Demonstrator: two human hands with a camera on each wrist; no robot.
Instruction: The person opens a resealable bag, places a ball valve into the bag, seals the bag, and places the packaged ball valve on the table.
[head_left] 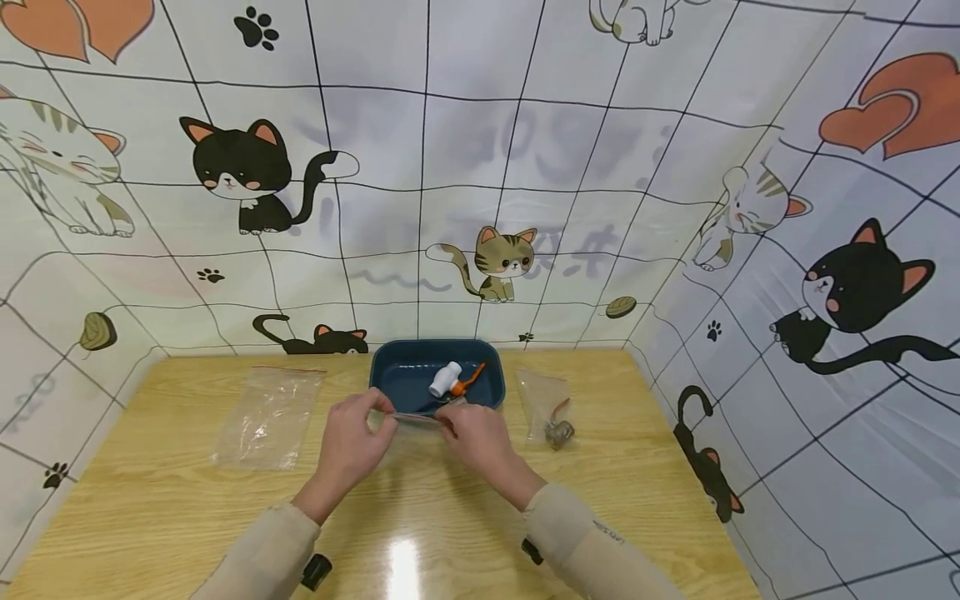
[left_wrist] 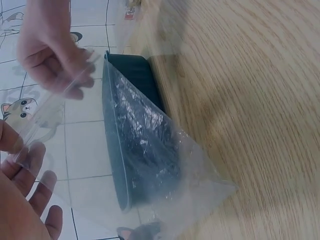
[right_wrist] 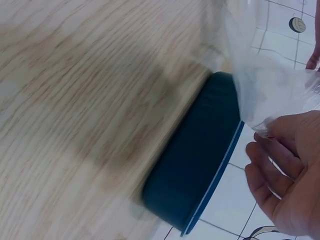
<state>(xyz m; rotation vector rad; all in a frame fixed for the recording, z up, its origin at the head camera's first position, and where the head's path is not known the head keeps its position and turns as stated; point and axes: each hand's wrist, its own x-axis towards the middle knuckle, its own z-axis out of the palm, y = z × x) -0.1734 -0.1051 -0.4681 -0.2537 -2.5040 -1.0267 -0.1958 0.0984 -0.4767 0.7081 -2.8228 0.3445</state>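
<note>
Clear plastic bag (left_wrist: 200, 175) hangs by its pinched top edge between a person's left grip (head_left: 354, 437) and right grip (head_left: 480, 435), in front of a blue tray (head_left: 393, 371).
The thin film is glossy and crinkled, see-through enough for the tray to show behind it. Its upper edge runs nearly level; the body drops toward the bench (head_left: 637, 500), one lower corner pointed. Whether the seal is parted cannot be told.
</note>
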